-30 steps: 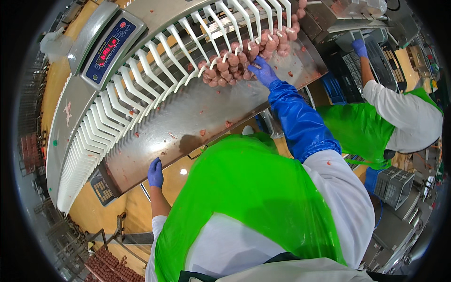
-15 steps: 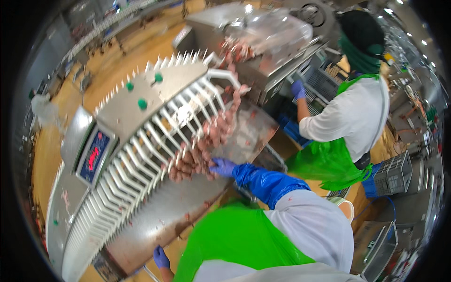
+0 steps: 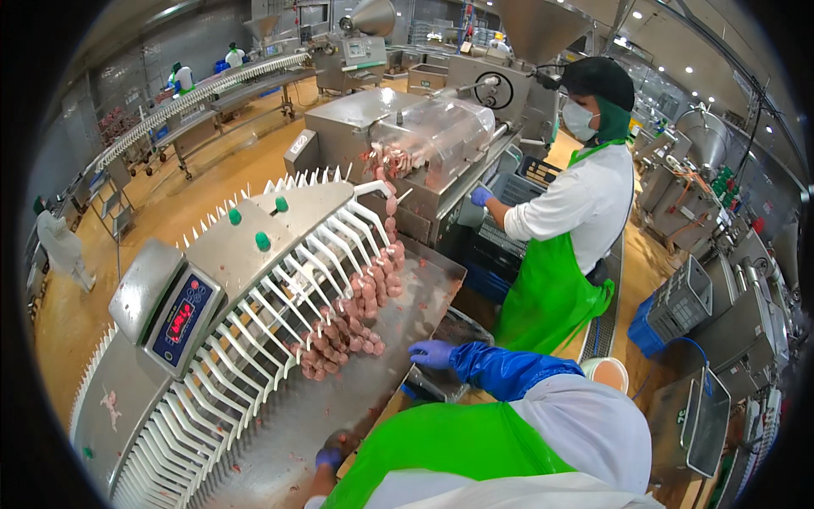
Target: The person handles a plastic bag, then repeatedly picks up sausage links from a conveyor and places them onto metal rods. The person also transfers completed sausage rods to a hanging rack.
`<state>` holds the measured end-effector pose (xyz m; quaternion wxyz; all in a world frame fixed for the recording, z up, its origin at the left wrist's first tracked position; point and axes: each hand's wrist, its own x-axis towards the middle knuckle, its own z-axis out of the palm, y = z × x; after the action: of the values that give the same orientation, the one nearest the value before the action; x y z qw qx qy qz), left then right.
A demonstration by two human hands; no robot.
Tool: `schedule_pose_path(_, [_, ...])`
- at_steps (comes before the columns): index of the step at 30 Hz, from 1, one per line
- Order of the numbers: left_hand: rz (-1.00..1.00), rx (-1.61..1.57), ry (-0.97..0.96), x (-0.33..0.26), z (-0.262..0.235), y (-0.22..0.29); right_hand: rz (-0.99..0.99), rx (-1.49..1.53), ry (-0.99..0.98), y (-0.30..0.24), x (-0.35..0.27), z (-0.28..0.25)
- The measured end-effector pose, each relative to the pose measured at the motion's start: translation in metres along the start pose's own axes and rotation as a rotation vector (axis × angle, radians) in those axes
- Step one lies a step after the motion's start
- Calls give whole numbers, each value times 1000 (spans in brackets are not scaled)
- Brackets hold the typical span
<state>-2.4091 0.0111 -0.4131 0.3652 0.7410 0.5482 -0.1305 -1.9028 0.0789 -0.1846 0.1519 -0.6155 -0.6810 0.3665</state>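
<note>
Strings of pink sausages [image 3: 356,318] hang from the white hooks of a carousel rack [image 3: 280,297] over a wet steel tray [image 3: 305,407]. My right hand [image 3: 432,352], in a blue glove and blue sleeve, hovers at the tray's right edge just beside the lowest sausages, fingers apart and holding nothing. My left hand [image 3: 329,458], also gloved, rests low on the tray's near edge and is partly hidden by my green apron [image 3: 441,450]; its grip is unclear.
A scale display [image 3: 182,318] sits on the rack's housing. A co-worker in a green apron [image 3: 560,254] stands to the right at a steel stuffing machine [image 3: 424,144] feeding sausages. Blue and grey crates [image 3: 674,310] lie at right. More people work along a far conveyor [image 3: 195,93].
My right hand has pulled back from the hanging sausages down to the tray's edge. My head has lifted, bringing the co-worker and the stuffing machine into full view.
</note>
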Motion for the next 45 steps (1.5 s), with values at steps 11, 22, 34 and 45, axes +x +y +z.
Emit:
schedule_pose_path(11, [308,-682,186,2,-123,126,174,220,73,-19,-67,64])
schedule_pose_path(22, [-387,-221,350,-127,-89,-64,316,344,67,5,-81,101])
schedule_pose_path(34, [-485,-292,602,-143,-58,-32,-41,344,477,15,82,-37])
schedule_pose_path(45, [-605,-474,682,-130,-73,73,-152,431,421,50,193,-121])
